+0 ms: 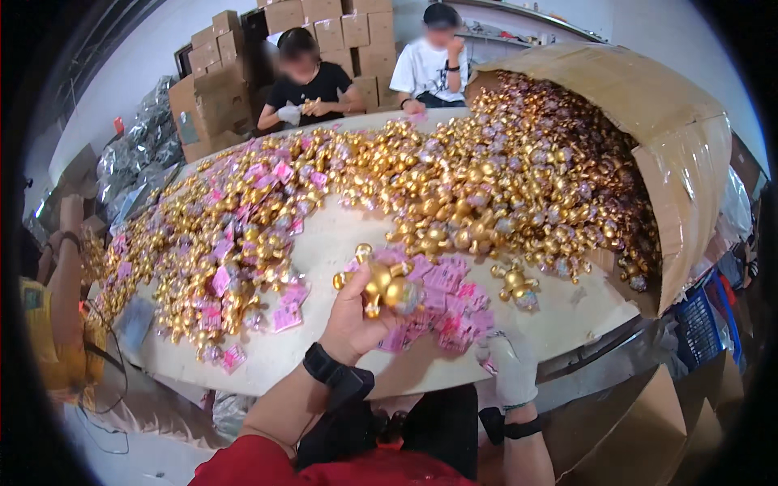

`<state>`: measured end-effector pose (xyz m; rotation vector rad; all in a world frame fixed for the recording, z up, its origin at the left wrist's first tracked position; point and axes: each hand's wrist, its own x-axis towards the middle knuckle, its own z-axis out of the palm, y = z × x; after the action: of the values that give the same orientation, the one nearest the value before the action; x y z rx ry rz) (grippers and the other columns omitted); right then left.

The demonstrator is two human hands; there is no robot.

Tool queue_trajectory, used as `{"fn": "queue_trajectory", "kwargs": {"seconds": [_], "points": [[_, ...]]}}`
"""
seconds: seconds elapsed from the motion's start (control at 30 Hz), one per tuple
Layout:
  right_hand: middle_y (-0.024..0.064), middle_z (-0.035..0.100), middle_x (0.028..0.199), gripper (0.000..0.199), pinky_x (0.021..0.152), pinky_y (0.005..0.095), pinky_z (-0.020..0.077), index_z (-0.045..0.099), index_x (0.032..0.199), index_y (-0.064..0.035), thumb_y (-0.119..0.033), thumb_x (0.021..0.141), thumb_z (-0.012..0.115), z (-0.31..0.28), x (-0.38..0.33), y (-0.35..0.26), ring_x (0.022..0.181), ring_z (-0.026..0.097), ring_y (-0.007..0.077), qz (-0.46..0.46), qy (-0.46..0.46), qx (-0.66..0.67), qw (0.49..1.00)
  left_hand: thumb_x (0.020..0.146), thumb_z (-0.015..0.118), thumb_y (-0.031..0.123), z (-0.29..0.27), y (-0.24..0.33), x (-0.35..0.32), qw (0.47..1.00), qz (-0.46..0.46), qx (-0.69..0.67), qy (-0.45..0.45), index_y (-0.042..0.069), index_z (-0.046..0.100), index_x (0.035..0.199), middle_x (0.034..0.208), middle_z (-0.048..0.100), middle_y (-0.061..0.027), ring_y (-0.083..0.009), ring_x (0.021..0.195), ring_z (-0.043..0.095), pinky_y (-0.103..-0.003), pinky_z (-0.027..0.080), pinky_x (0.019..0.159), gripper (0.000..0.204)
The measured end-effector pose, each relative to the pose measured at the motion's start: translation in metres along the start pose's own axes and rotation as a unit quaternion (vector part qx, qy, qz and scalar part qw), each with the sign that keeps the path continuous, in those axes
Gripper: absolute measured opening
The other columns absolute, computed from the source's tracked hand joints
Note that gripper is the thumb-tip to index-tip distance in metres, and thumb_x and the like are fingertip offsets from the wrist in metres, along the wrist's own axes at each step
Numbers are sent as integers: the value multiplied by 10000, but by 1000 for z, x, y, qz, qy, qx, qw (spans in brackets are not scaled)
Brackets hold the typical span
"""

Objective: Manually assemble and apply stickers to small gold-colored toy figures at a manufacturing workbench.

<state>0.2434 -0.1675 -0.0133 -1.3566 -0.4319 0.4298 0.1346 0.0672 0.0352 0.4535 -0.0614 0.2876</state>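
My bare left hand [350,322] is closed round a shiny gold figurine [384,285] with rounded limbs, held over the near part of the table. A clear, glittery part shows at the figurine's right end. Just past it lies a heap of small pink printed cards [454,312]. My right hand [514,371], in a white glove, is at the table's near edge, right of that heap. Its fingers are closed, with a sliver of a pink card [488,367] showing at the fingertips. Another gold figurine [515,283] lies alone beyond the right hand.
A large mound of gold figurines [454,178] covers the table [332,235], with pink cards mixed in at left. A cardboard box [689,186] on its side spills figurines at right. Two people sit across; another person's arm [69,275] is at left. Stacked cartons [356,32] stand behind.
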Motion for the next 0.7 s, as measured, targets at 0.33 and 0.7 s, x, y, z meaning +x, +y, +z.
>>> {"fn": "queue_trajectory", "kwargs": {"seconds": [0.33, 0.7], "points": [[150, 576, 808, 93, 632, 400, 456, 596, 889, -47, -98, 814, 618, 73, -67, -43, 740, 564, 342, -272, -105, -398, 870, 932, 512, 244, 19, -26, -86, 988, 65, 9, 138, 64, 544, 1083, 1240, 543, -126, -359, 1118, 555, -493, 485, 916, 236], [152, 569, 793, 136, 641, 423, 451, 583, 899, -38, -106, 797, 642, 91, -77, -45, 750, 558, 359, -318, -94, -443, 833, 945, 497, 225, 33, -30, -97, 985, 121, 43, 118, 96, 491, 1139, 1209, 545, -96, -338, 1110, 566, -470, 508, 897, 233]]}}
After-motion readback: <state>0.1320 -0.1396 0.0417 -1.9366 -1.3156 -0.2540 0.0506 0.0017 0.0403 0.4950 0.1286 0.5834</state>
